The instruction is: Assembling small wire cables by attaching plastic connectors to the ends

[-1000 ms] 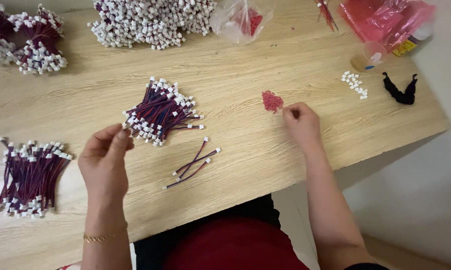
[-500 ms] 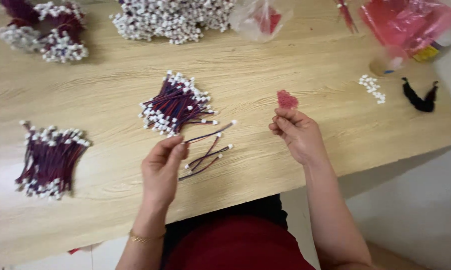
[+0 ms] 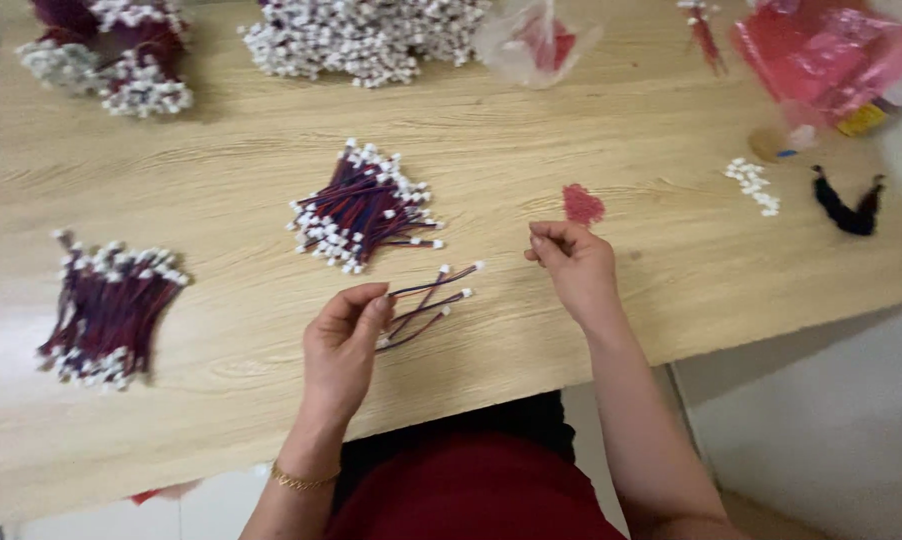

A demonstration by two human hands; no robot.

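Since half a second ago the left hand (image 3: 343, 345) has slid down toward the lower middle of the frame, and the right hand (image 3: 574, 268) has drawn back from the small red heap (image 3: 582, 203).

Left fingers are lightly curled, thumb and forefinger pinching the near ends of a few loose wire leads (image 3: 431, 298), red-and-dark strands with white plug ends that fan across the worktop (image 3: 611, 120). Right fingers are nearly closed in a pinch; whether they hold anything I cannot tell.

Gathering a small count of leads looks like the step in hand; squaring their ends together would seem to come next.

A loose bundle of leads (image 3: 361, 208) lies just above the hands, and another bundle (image 3: 106, 312) sits at middle left. At upper right lies a crumpled red plastic bag (image 3: 821, 50), with a clear bag holding red bits (image 3: 536, 40) at top centre. White connectors (image 3: 753, 184) and a black tie (image 3: 846, 208) lie at right.
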